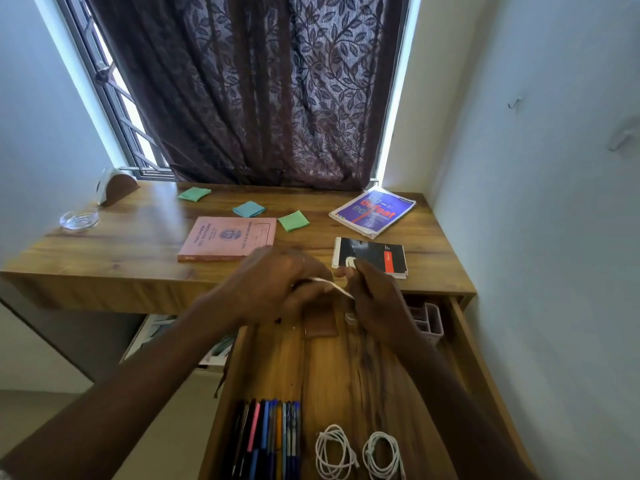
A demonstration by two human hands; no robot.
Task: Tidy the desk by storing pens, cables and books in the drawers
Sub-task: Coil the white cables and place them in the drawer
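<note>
I hold a white cable (333, 287) stretched between my two hands, above the front edge of the desk and the far end of the open drawer. My left hand (277, 285) is curled closed over one part of it. The fingers are blurred, so I cannot tell exactly how they lie. My right hand (375, 301) pinches the other part between thumb and fingertips, and the cable's white plug end sticks up just above them.

Below my hands the drawer (346, 372) stands pulled out. At its near end a row of pens (266, 438) lies side by side on the left. Just right of them sit a coiled cable (334, 452) and a second coil (384, 455), beside each other and apart from the pens. Toward the far end a brown leather piece (320, 322) lies flat beneath my hands, and a grey divided holder (427, 318) sits at the right side.

On the desk (121, 244) a pink book (228, 239) lies just beyond my left hand and a black spiral notebook (374, 256) just beyond my right. A blue book (374, 213) lies farther back near the right corner. Three small paper squares (293, 220), two green and one blue, lie scattered behind the pink book, and a glass dish (79, 220) sits near the left edge. A dark leaf-patterned curtain (270, 88) hangs over the window behind the desk.
</note>
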